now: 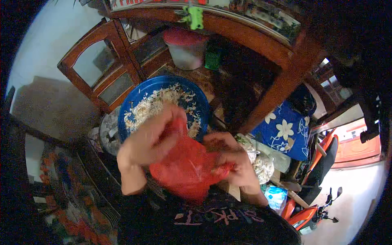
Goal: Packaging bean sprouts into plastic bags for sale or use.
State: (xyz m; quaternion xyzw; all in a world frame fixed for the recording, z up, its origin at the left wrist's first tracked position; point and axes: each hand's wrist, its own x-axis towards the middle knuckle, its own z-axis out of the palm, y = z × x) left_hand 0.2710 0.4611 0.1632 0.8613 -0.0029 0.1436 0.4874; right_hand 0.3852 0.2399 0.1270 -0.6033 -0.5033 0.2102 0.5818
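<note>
A red plastic bag (183, 167) is stretched between my two hands in front of my chest. My left hand (147, 139), smeared by motion, is curled round the bag's upper left edge. On the other side my right hand (239, 167) grips a bunched part of the bag. Whatever the bag contains, if anything, is hidden. Just beyond my hands lies a round blue basin (203, 94) with whitish and brownish shreds (153, 105) spread in it. My left hand partly covers the basin's near side.
A clear bag of pale pieces (263, 167) lies beside my right hand. Farther right are a blue flowered cloth (281, 126) and an orange motorbike (306, 214). A pink-topped white bucket (185, 51) stands behind the basin, near a wooden-framed cabinet door (118, 49). A wooden beam (273, 94) slants at right.
</note>
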